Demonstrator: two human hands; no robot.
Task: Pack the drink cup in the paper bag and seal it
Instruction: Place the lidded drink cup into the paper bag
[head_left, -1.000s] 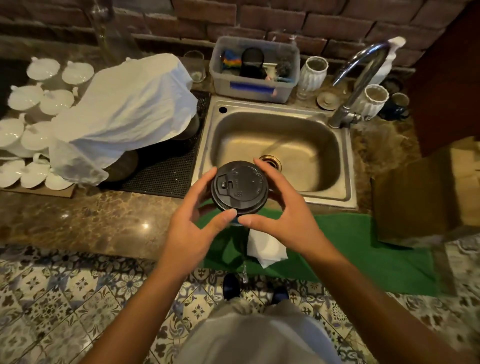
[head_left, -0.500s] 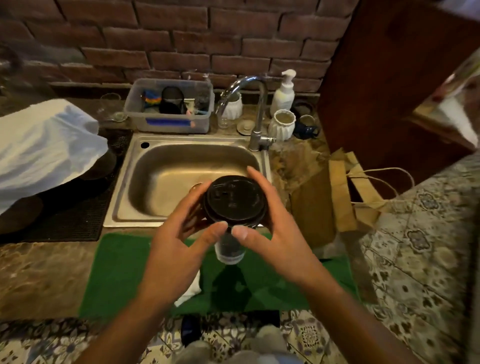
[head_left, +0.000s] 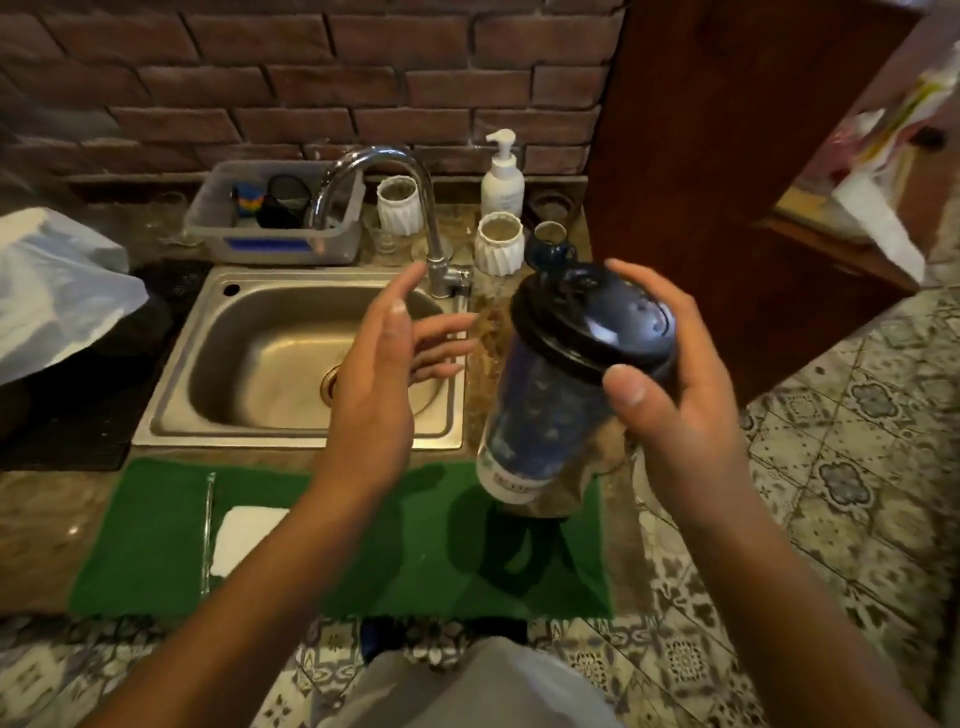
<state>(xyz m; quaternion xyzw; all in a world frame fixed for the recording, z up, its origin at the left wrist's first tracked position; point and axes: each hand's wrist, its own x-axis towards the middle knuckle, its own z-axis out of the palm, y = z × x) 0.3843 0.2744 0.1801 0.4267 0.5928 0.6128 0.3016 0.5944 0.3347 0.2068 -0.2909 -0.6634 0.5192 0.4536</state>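
The drink cup (head_left: 540, 410) has a dark patterned body, a white base band and a black lid (head_left: 592, 317). It is held tilted above the counter's right end, lid toward me. My right hand (head_left: 670, 395) grips it around the lid and upper body. My left hand (head_left: 384, 374) hovers open over the sink's right side, fingers spread, a short gap from the cup. A brown patch just behind the cup's base may be the paper bag; most of it is hidden, so I cannot be sure.
A steel sink (head_left: 218, 415) with a curved tap (head_left: 395, 208) fills the middle. Behind it stand a plastic tub (head_left: 275, 239), white cups (head_left: 500, 244) and a soap pump bottle (head_left: 502, 176). A green mat (head_left: 415, 561) with a white napkin (head_left: 244, 535) lies at the counter's front. A wooden panel (head_left: 727, 156) rises right.
The view swung right. My left hand let go of the cup and opened. My right hand carried the cup to the right and tilted it.
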